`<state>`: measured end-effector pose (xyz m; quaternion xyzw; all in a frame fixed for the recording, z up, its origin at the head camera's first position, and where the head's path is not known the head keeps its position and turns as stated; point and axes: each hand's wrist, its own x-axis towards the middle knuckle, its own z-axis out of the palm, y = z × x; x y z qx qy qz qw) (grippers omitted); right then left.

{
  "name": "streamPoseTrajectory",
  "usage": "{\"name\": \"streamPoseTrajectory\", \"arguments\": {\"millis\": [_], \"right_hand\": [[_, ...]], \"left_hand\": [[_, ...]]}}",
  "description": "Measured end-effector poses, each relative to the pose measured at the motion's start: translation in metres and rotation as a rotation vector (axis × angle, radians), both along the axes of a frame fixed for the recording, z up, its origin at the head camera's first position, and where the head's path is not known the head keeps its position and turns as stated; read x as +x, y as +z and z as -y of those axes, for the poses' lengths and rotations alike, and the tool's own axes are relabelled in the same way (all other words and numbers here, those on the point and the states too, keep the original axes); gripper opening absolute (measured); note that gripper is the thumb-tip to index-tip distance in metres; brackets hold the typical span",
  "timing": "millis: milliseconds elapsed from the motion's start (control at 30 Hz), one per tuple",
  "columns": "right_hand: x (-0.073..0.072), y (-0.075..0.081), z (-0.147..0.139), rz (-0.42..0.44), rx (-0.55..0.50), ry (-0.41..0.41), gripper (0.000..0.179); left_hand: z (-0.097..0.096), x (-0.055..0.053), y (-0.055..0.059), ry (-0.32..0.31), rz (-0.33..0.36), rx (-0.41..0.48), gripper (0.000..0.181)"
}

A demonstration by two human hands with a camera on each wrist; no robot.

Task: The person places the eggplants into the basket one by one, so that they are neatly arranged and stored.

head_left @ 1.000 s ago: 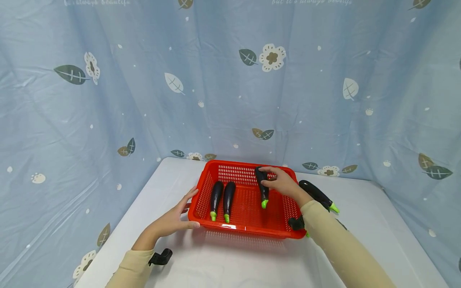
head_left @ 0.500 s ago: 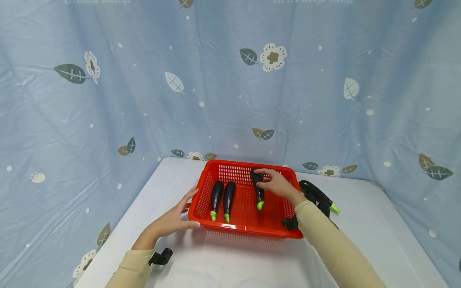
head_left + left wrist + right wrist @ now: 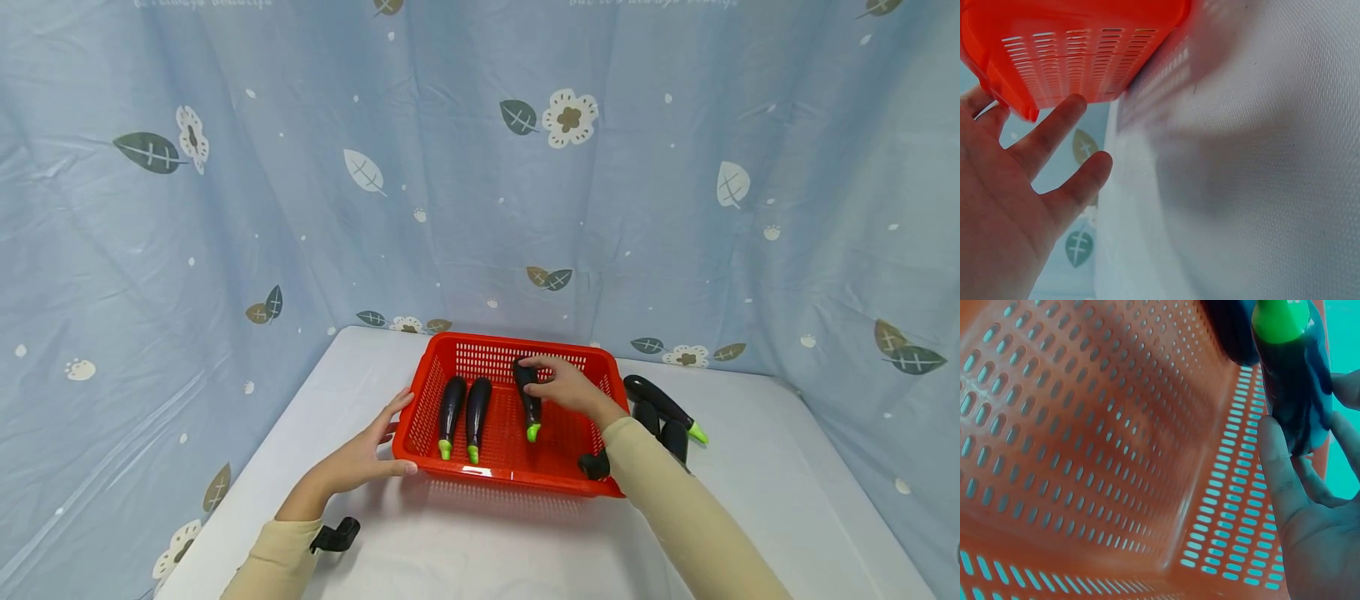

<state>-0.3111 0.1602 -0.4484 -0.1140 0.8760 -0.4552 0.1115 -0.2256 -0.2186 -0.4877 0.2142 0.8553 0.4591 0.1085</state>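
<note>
Eggplant (image 3: 529,410), dark with a bright green stem, is inside the red basket (image 3: 517,481), right of its middle, its stem end pointing toward the person. I cannot tell whether it touches the basket floor.

Nearest are the two tan sleeves, left (image 3: 281,557) and right (image 3: 686,517), each with a small black device, left (image 3: 337,536) and right (image 3: 595,465), at the wrist, above the white table (image 3: 442,550). Just beyond, the left hand (image 3: 356,457) is spread and relaxed, grasping nothing, its fingers against the basket's left rim and its thumb by the near left corner.

Past the near rim, two more eggplants, one (image 3: 452,410) outermost and another (image 3: 477,414) beside it, lie in the left part, stems toward the person, with bare floor between them and the held one. The right hand (image 3: 572,389) grasps that one between thumb and fingers near its far end, the forearm crossing the right rim.

Outside the right wall, another green-stemmed eggplant (image 3: 660,400) lies on the table near two dark rounded things (image 3: 674,437), partly hidden by the right sleeve. Behind everything hangs a blue curtain (image 3: 480,225) printed with leaves and flowers.
</note>
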Motion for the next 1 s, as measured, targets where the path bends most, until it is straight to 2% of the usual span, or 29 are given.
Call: {"name": "streamPoseTrajectory", "arguments": {"millis": [467, 1000], "right_hand": [[-0.006, -0.008, 0.014, 0.024, -0.021, 0.083, 0.044], [-0.006, -0.016, 0.022, 0.055, 0.034, 0.090, 0.042]], "left_hand": [[0.000, 0.001, 0.001, -0.020, -0.008, 0.018, 0.106], [0.000, 0.002, 0.002, -0.021, -0.004, 0.023, 0.107]]}}
